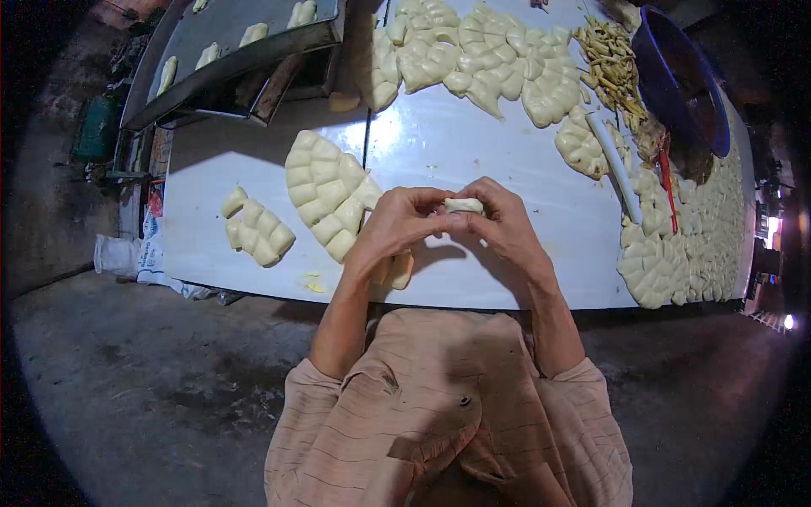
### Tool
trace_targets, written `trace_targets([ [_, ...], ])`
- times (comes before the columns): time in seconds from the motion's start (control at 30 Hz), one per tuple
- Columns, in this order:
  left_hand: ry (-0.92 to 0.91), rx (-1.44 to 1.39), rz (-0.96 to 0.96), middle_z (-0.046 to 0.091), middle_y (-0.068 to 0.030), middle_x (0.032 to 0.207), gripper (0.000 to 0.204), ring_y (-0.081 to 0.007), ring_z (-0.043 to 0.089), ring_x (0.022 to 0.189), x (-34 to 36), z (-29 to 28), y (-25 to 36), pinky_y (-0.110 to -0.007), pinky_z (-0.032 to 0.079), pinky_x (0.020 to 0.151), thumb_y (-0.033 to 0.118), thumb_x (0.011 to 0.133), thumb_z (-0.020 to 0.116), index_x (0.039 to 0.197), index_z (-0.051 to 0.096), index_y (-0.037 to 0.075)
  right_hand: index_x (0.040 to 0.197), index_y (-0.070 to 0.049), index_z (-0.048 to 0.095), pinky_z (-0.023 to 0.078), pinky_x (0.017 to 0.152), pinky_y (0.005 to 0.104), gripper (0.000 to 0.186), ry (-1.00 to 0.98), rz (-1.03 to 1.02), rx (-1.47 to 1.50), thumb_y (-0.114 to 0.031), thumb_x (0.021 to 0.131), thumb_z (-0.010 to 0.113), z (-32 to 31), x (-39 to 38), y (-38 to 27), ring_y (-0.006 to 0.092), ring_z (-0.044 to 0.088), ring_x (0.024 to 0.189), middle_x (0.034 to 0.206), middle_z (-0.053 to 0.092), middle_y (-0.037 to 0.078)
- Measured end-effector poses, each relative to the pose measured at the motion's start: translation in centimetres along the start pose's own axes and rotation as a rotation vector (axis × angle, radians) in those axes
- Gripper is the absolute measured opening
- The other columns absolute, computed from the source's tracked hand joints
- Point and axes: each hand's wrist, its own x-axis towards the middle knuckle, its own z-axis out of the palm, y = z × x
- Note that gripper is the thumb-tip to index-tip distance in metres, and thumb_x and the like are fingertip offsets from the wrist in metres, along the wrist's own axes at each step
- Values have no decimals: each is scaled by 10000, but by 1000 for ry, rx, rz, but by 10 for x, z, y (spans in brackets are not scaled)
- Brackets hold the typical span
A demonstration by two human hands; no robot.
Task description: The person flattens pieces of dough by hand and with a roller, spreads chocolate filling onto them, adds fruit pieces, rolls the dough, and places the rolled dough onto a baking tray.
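Between the fingertips of both hands is a small pale piece of dough (464,205), held just above the white table (456,279). My left hand (404,221) is closed on its left end, my right hand (498,221) on its right end. Beside my left wrist lies a scored sheet of cut dough pieces (325,190), partly covered by that hand and forearm. Farther left sits a smaller cluster of dough pieces (258,232). Several larger dough sheets (481,55) spread across the far side of the table.
At the far left, a metal tray (245,72) bears several shaped dough pieces. To the right are yellowish strips (610,68), a dark blue basin (680,80), a long pale bar (614,165), a red-handled tool (667,182) and more scored dough (655,270).
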Motion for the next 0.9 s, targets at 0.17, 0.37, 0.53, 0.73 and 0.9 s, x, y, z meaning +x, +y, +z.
trace_targets([
  [0.17,76,-193,74,718,-57,911,338,-113,645,793,7,16,-7,-253,508,714,211,871,790,1106,714,-20,1277,-51,623,527,907,327,410,126,-63,3,-164,897,726,2,-12,7,227,640,1090,1337,530,156],
  [0.37,73,-215,122,725,-67,960,254,-98,656,831,0,31,-12,-234,531,728,102,918,726,1141,694,-15,1482,-52,424,516,886,282,651,-6,199,591,-163,920,734,-8,-27,6,132,599,1071,1230,596,89],
  [0.53,52,-117,173,707,-91,1082,285,-101,658,835,-5,34,-7,-237,539,739,88,921,720,1195,680,20,1564,-88,267,513,846,290,797,62,182,601,-187,924,733,-5,-29,10,125,619,938,1086,681,74],
  [0.73,214,79,219,659,-66,1128,432,-146,635,951,-4,29,2,-296,537,763,205,862,805,1231,665,29,1618,-187,74,533,860,393,1000,-62,33,-4,-60,841,690,-22,-33,-12,328,678,920,1027,685,162],
  [0.9,51,217,245,710,-56,975,310,-125,643,846,0,38,19,-269,521,756,190,857,800,1097,736,3,1615,-177,46,518,854,488,1044,-148,-18,-115,-76,816,711,-25,-31,-20,431,661,962,1070,680,216],
])
